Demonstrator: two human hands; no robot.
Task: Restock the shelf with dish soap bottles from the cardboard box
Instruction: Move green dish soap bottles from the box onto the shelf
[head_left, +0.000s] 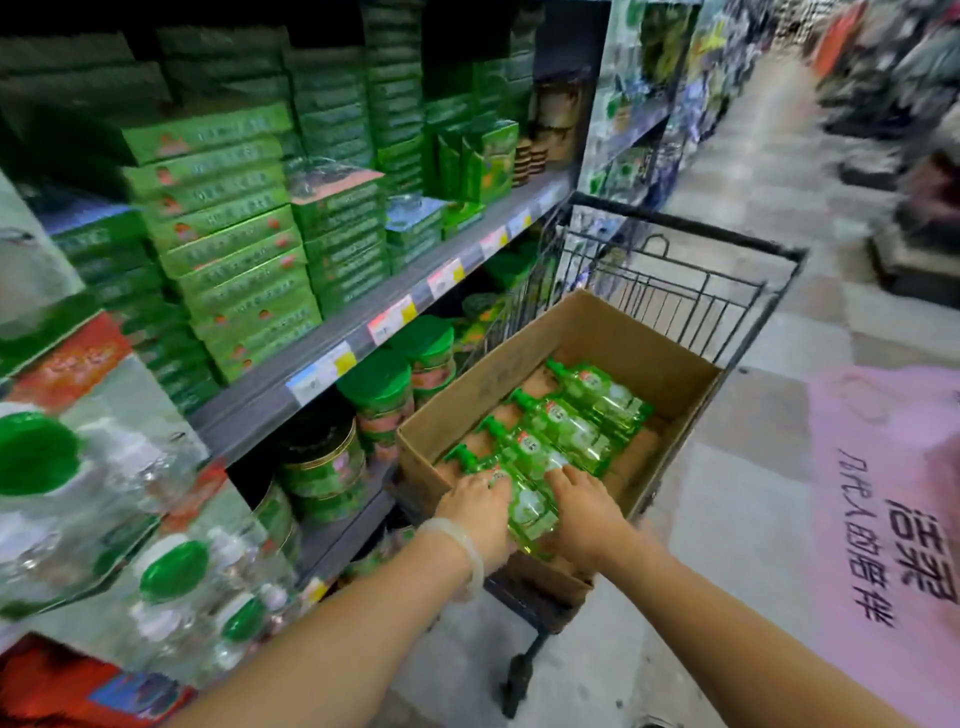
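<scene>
Down in the box (639, 343), on the cart (727, 270), beside the shelf (332, 338). Four green bottles (576, 431) lying flat in there, side by side, pump tops pointing left toward the shelf.

Left hand (480, 512) on the left side of the nearest bottle (527, 512), fingers bent over it. Right hand (584, 506) on its right side, fingers bent over it too. Both hands holding that one bottle between them. Bottle not lifted yet, by the look of it, still down in the box.

Probably full of soap, so likely a bit heavy for its size. Hard plastic, smooth and shiny, so maybe slippery. Not easy to break, but likely to bounce or leak if dropped. Pump top thin and pokey, likely a poor place to grab, since it might snap or squirt. Best to hold around the fat middle, one hand on each side, or one hand under the bottom.

Lower shelf crowded with green-lid jars (382, 387). No free spot for bottles seen from here. Hard to tell where the bottle should go.
</scene>
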